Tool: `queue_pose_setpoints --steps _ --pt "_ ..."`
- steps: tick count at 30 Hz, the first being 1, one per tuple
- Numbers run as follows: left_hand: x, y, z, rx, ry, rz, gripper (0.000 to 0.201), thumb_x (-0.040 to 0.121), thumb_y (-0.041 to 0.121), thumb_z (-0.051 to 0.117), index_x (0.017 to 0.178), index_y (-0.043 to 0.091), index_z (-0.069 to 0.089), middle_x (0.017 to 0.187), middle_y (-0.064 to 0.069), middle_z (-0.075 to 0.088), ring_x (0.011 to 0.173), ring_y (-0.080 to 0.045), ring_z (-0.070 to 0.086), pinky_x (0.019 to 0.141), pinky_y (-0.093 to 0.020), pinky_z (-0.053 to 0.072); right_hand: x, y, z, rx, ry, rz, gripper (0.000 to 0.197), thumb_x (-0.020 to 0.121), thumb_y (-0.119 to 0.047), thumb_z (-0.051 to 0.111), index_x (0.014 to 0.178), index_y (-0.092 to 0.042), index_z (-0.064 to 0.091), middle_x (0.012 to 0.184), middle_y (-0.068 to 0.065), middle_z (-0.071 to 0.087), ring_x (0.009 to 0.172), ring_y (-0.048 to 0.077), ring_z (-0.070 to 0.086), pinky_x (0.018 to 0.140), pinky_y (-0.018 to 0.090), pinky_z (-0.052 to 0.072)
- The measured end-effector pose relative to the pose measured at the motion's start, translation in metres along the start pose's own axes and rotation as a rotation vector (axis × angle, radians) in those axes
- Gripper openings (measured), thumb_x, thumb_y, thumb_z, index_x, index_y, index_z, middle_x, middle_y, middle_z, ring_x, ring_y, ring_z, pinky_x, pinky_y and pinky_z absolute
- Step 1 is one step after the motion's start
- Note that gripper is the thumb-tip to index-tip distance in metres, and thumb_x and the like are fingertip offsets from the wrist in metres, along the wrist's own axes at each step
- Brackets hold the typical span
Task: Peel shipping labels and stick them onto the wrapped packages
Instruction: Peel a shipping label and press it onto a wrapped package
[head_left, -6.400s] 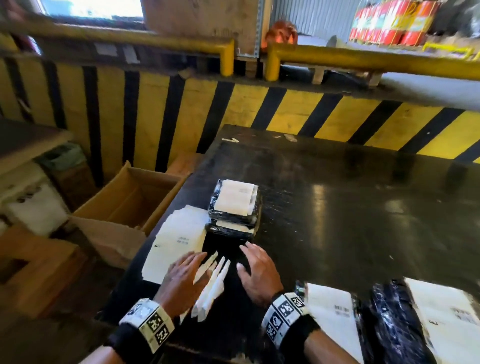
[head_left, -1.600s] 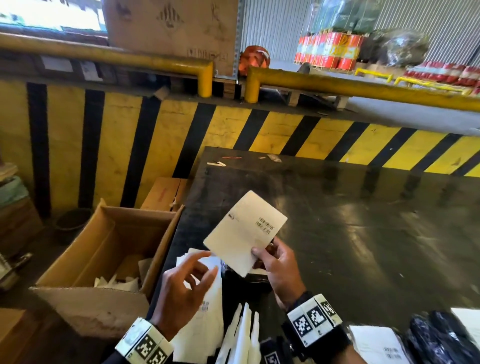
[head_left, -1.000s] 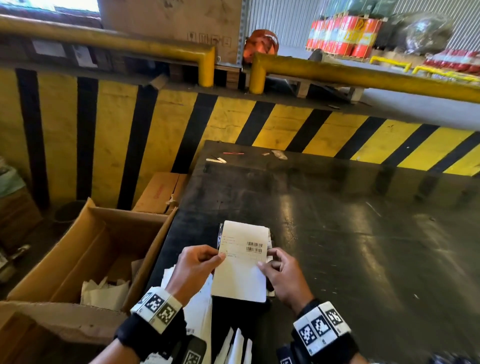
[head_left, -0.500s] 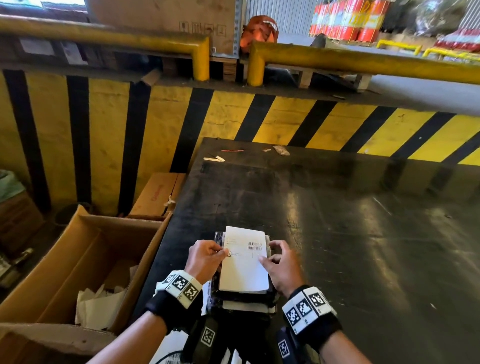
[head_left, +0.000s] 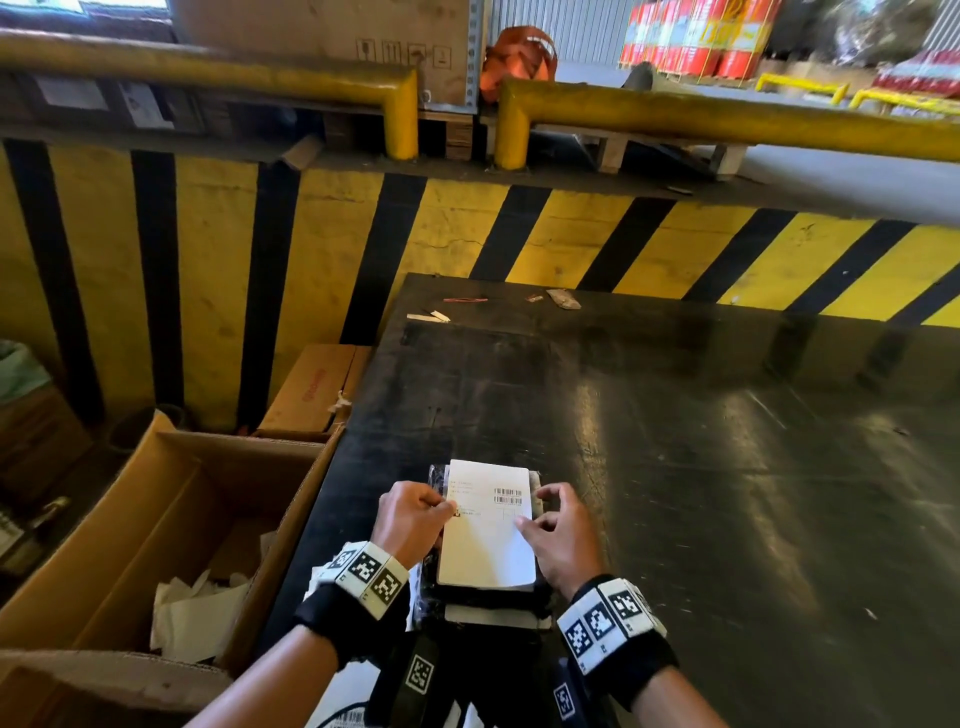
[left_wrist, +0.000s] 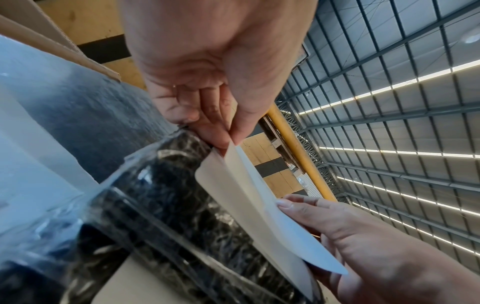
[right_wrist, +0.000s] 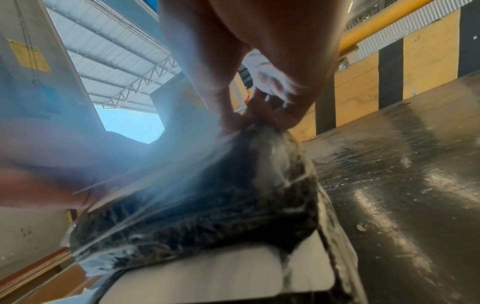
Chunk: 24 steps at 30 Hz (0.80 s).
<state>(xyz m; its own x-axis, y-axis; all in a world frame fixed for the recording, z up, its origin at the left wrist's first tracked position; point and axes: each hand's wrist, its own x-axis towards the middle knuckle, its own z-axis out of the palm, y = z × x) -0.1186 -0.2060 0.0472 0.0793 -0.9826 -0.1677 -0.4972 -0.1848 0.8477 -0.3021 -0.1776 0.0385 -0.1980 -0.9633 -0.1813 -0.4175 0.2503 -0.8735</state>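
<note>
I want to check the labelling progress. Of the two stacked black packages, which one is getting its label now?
The top package: both hands hold the label over it. The lower package already shows a white label at its near edge.

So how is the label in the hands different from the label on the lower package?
The held label is lifted and bent, pinched by the left hand and right hand; the lower package's label lies flat, stuck down. The held label shows fully, barcode included; the lower one shows only its edge. Both are white.
</note>
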Motion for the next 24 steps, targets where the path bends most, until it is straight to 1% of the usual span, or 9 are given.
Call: queue_pose_setpoints --steps 2,4,10,12,14,16,18,21,24 --pt "0.000 0.000 0.000 0.009 -0.001 -0.009 0.018 0.083 0.018 0.069 0.067 0.009 0.071 0.061 -0.006 0.069 0.045 -0.011 0.062 0.045 -0.019 0.050 0.000 0.001 0.000 -0.004 -0.002 -0.002 0.032 0.087 -0.010 0.065 0.108 -0.019 0.041 0.114 0.011 0.066 0.087 0.014 0.064 0.070 0.026 0.059" --pt "0.001 0.001 0.000 0.017 -0.010 -0.019 0.019 0.083 0.019 0.069 0.067 0.008 0.071 0.060 -0.005 0.068 0.044 -0.009 0.061 0.045 -0.018 0.049 0.000 0.001 0.000 -0.001 -0.003 0.003 0.034 0.087 -0.010 0.065 0.108 -0.019 0.041 0.112 0.010 0.065 0.087 0.013 0.063 0.071 0.028 0.059" --pt "0.005 0.002 0.001 0.038 -0.019 -0.043 0.022 0.083 0.018 0.068 0.065 0.006 0.070 0.065 -0.007 0.070 0.053 -0.015 0.066 0.049 -0.023 0.054 0.003 0.002 0.001 -0.005 -0.006 0.015 0.038 0.086 -0.010 0.066 0.110 -0.019 0.040 0.110 0.010 0.065 0.089 0.016 0.064 0.074 0.031 0.059" --pt "0.007 0.002 0.003 0.050 -0.026 -0.052 0.023 0.083 0.017 0.067 0.068 0.001 0.070 0.068 -0.008 0.071 0.059 -0.018 0.069 0.054 -0.030 0.058 0.003 0.001 0.001 -0.010 -0.012 0.019 0.039 0.086 -0.009 0.066 0.111 -0.020 0.038 0.110 0.010 0.064 0.088 0.016 0.065 0.074 0.031 0.059" --pt "0.008 0.003 0.003 0.067 -0.028 -0.058 0.024 0.082 0.016 0.066 0.070 -0.003 0.070 0.069 -0.010 0.071 0.062 -0.020 0.070 0.059 -0.035 0.059 0.004 0.000 0.000 -0.025 -0.016 0.020 0.040 0.086 -0.009 0.066 0.111 -0.020 0.037 0.109 0.009 0.065 0.088 0.016 0.065 0.074 0.031 0.058" --pt "0.008 0.003 0.004 0.077 -0.031 -0.064 0.025 0.082 0.017 0.066 0.070 -0.004 0.070 0.069 -0.011 0.072 0.063 -0.021 0.070 0.059 -0.036 0.059 0.005 -0.001 0.000 -0.035 -0.022 0.023 0.042 0.085 -0.008 0.066 0.113 -0.020 0.037 0.111 0.010 0.066 0.088 0.016 0.066 0.072 0.029 0.058" --pt "0.009 0.005 0.004 0.087 -0.039 -0.075 0.025 0.082 0.017 0.066 0.071 -0.005 0.070 0.068 -0.010 0.071 0.063 -0.021 0.070 0.060 -0.035 0.058 0.005 -0.001 0.000 -0.042 -0.035 0.038 0.049 0.085 -0.008 0.066 0.120 -0.020 0.034 0.113 0.011 0.065 0.090 0.017 0.065 0.071 0.026 0.057" --pt "0.012 0.006 0.004 0.117 -0.052 -0.103 0.024 0.083 0.017 0.066 0.071 -0.003 0.071 0.070 -0.006 0.071 0.061 -0.017 0.070 0.061 -0.035 0.061 0.007 -0.002 0.000 -0.065 -0.029 0.053 0.062 0.085 -0.007 0.066 0.132 -0.019 0.030 0.117 0.012 0.064 0.097 0.019 0.064 0.081 0.031 0.056" --pt "0.014 0.009 0.003 0.189 -0.055 -0.118 0.026 0.081 0.019 0.067 0.063 0.001 0.068 0.072 -0.007 0.071 0.058 -0.016 0.069 0.060 -0.031 0.059 0.010 -0.002 0.002 -0.105 -0.019 0.051 0.066 0.083 -0.007 0.068 0.134 -0.019 0.029 0.117 0.010 0.065 0.098 0.019 0.064 0.086 0.035 0.056"
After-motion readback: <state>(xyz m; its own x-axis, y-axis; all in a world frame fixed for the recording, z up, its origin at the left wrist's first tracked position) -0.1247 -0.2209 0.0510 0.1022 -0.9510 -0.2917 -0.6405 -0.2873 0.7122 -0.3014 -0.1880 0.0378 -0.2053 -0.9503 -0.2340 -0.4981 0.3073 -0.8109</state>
